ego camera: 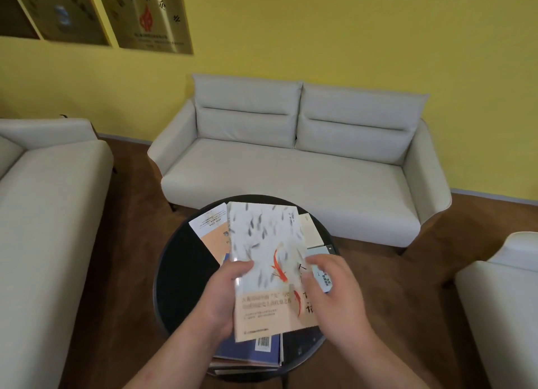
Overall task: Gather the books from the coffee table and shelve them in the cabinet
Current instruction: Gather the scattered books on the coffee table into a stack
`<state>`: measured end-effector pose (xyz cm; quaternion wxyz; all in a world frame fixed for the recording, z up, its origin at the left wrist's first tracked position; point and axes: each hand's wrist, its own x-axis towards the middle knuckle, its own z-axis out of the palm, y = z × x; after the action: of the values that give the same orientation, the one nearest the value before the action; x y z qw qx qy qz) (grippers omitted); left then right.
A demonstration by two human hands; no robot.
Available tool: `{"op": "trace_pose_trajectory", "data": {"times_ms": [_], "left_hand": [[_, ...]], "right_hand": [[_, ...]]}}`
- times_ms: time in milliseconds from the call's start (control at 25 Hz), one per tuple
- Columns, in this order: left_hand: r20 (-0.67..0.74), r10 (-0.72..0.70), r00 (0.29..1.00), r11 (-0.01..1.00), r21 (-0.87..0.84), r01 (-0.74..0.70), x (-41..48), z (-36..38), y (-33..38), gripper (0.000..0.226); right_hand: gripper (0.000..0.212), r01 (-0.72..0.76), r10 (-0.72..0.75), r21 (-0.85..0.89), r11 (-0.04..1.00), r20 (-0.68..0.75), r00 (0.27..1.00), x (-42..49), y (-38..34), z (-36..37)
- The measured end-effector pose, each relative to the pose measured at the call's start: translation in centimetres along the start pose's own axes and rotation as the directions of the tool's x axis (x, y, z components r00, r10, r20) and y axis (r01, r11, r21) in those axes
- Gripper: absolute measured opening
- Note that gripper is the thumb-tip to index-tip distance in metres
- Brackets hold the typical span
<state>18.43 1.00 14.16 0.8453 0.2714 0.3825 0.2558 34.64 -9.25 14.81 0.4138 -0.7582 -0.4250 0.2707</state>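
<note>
1. The white book (267,260), printed with grey and orange fish, is gripped along its left edge by the left hand (224,298), with the thumb laid on the cover.
2. Its right edge is held by the right hand (334,295), whose fingers are curled onto the cover; this hand is blurred.
3. The book is held at the lower centre of the frame, above the round black table (180,272).
4. Beneath it, at the table's near edge, a stack of books (241,352) topped by a blue one is seen.
5. A peach book (211,234) is laid at the white book's upper left, and a cream book (310,228) and a pale blue book (320,252) at its right, all on the table.
6. Beyond the table, a pale sofa (291,167) is set against the yellow wall; framed plaques (151,15) are hung at the upper left of the frame.
</note>
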Motion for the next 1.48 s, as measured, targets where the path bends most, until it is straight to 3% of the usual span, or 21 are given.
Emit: {"op": "trace_pose_trajectory", "data": {"times_ms": [80, 160, 320, 480, 600, 720, 800, 880, 920, 1000, 1040, 1080, 1160, 1400, 1480], "left_hand": [[-0.018, -0.115, 0.993, 0.991, -0.065, 0.114, 0.0, -1.2, 0.4, 0.056], [-0.034, -0.163, 0.986, 0.986, -0.032, 0.162, 0.3, -1.6, 0.8, 0.045], [-0.164, 0.008, 0.986, 0.934, 0.354, 0.051, 0.5, -2.6, 0.8, 0.017], [-0.167, 0.072, 0.983, 0.627, 0.774, 0.086, -0.6, -5.4, -0.7, 0.026], [-0.223, 0.048, 0.974, 0.463, 0.869, 0.176, -1.2, -7.0, -1.5, 0.029], [-0.288, 0.065, 0.955, 0.315, 0.914, 0.254, -1.9, -7.6, -1.4, 0.025], [-0.35, 0.089, 0.932, 0.189, 0.925, 0.329, -1.9, -7.6, -1.1, 0.022], [-0.353, 0.208, 0.912, 0.105, 0.935, 0.337, -1.0, -8.1, -0.9, 0.028], [-0.348, 0.223, 0.911, 0.22, 0.928, 0.3, -0.1, -8.4, -0.8, 0.031], [-0.378, 0.081, 0.922, 0.684, 0.694, 0.225, 1.7, -8.8, -0.5, 0.047], [-0.359, -0.023, 0.933, 0.828, 0.516, 0.219, 2.6, -9.0, -0.5, 0.05], [-0.318, -0.092, 0.944, 0.894, 0.39, 0.219, 3.2, -9.1, -0.5, 0.047], [-0.276, -0.153, 0.949, 0.931, 0.281, 0.231, 4.3, -9.7, -0.7, 0.04], [-0.286, -0.119, 0.951, 0.965, 0.191, 0.178, 4.7, -9.8, -1.8, 0.039], [-0.284, -0.177, 0.942, 0.971, 0.109, 0.215, 4.9, -9.9, -1.8, 0.041]], "right_hand": [[0.027, -0.278, 0.253, 0.135, 0.951, 0.177, 0.951, 0.7, 0.5, -0.2], [0.022, -0.473, 0.354, 0.267, 0.84, 0.39, 0.85, 0.8, 0.4, 0.2], [0.015, -0.456, 0.355, 0.335, 0.825, 0.32, 0.878, 0.9, 1.6, 1.7], [0.014, -0.529, 0.429, 0.233, 0.816, 0.369, 0.824, 0.2, 3.4, 3.8], [0.018, -0.413, 0.386, -0.03, 0.91, 0.42, 0.821, -0.4, 5.3, 5.3], [0.024, -0.292, 0.345, -0.183, 0.939, 0.502, 0.793, -0.8, 6.4, 6.2], [0.027, -0.289, 0.351, -0.2, 0.936, 0.525, 0.776, -0.7, 7.1, 6.6], [0.025, -0.394, 0.389, -0.096, 0.914, 0.479, 0.787, 0.0, 7.3, 7.0], [0.026, -0.463, 0.417, -0.007, 0.886, 0.445, 0.792, 0.6, 7.3, 7.2], [0.03, -0.559, 0.45, 0.175, 0.81, 0.426, 0.785, 1.8, 6.8, 7.5], [0.032, -0.581, 0.455, 0.224, 0.782, 0.432, 0.779, 2.3, 6.4, 7.8], [0.035, -0.594, 0.461, 0.234, 0.77, 0.438, 0.771, 2.6, 6.0, 8.0], [0.04, -0.6, 0.469, 0.209, 0.772, 0.448, 0.761, 2.8, 5.2, 8.5], [0.049, -0.593, 0.469, 0.16, 0.789, 0.466, 0.75, 3.6, 5.7, 9.4], [0.049, -0.617, 0.474, 0.197, 0.762, 0.479, 0.739, 3.6, 5.8, 9.3]]}}
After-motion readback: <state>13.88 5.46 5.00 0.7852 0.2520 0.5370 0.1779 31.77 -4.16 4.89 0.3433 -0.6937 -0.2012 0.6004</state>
